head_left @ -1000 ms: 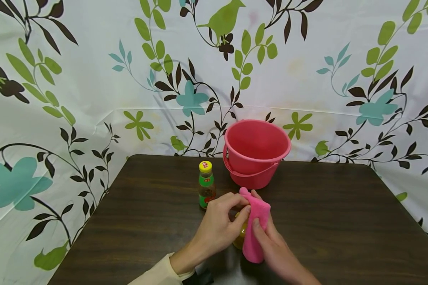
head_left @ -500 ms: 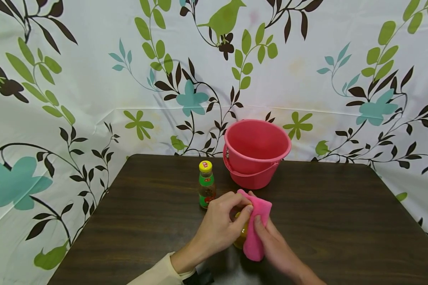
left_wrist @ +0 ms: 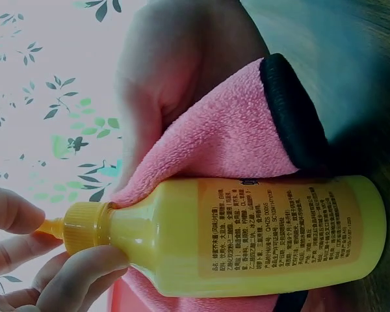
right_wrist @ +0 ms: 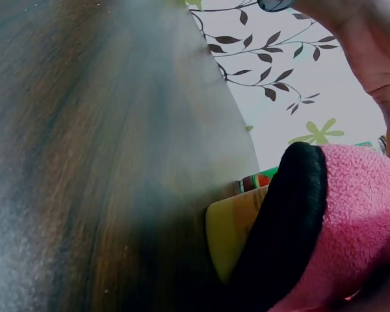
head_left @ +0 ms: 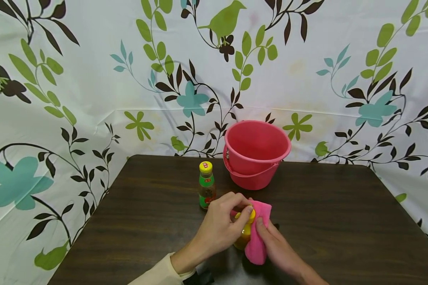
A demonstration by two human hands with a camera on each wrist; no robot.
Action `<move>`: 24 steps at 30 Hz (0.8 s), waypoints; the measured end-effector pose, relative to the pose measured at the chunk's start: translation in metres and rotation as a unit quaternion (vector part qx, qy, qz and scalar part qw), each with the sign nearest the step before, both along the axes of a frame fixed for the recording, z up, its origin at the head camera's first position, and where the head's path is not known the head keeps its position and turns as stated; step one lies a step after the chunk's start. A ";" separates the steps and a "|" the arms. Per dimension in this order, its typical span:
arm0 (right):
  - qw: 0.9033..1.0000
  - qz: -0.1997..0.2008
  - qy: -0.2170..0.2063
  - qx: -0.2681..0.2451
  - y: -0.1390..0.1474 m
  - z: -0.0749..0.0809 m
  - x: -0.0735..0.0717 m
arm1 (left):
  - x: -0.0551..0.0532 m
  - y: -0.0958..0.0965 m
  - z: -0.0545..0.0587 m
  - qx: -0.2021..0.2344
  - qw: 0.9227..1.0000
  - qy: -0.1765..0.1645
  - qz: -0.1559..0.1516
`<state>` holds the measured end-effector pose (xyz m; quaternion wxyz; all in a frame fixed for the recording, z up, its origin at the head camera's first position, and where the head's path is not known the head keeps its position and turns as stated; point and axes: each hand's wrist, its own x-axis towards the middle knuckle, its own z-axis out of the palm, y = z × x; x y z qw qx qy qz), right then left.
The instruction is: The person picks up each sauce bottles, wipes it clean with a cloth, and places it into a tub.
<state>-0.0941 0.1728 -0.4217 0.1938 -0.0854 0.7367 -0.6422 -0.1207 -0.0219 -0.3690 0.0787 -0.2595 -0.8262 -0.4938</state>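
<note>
A yellow plastic squeeze bottle (left_wrist: 273,237) with a printed label and a ribbed nozzle cap (left_wrist: 84,227) stands on the table; in the head view the hands partly cover it. My left hand (head_left: 219,223) pinches the nozzle tip between thumb and finger, other fingers lying by the cap. On the bottle's other side, my right hand (head_left: 279,247) grips a pink towel (head_left: 259,237) with a dark edge band, and the cloth lies against the bottle's neck and body. In the right wrist view the towel (right_wrist: 361,214) hides most of the bottle and the right fingers.
A glass sauce bottle (head_left: 206,184) with a yellow lid and green labels stands just beyond the left hand. Behind the hands is a pink bucket (head_left: 253,176), its handle hanging down in front. The dark wooden table (head_left: 342,221) meets a leaf-patterned curtain (head_left: 292,71) at the back.
The towel's top has come down and slightly right with my right hand, so more of the squeeze bottle and its yellow cap shows. My left hand has stayed at the nozzle.
</note>
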 end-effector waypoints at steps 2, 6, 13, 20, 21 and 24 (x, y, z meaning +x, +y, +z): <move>1.000 -0.006 -0.009 0.008 0.001 -0.002 -0.001 | 0.000 0.000 0.000 0.001 1.000 -0.001 0.000; 0.999 -0.011 -0.034 0.032 0.005 -0.006 -0.002 | 0.000 0.000 -0.001 0.004 1.000 0.008 0.003; 0.994 -0.022 -0.067 0.088 0.012 -0.016 -0.001 | -0.001 0.000 -0.003 0.012 1.000 0.024 0.004; 0.987 -0.042 -0.034 0.149 0.015 -0.022 0.000 | -0.001 0.001 -0.003 0.011 1.000 0.020 0.003; 0.986 -0.045 -0.023 0.160 0.015 -0.023 0.001 | -0.001 0.001 -0.003 0.010 1.000 0.019 0.003; 0.980 -0.053 -0.002 0.192 0.015 -0.023 0.001 | -0.001 0.001 -0.003 0.009 1.000 0.013 0.003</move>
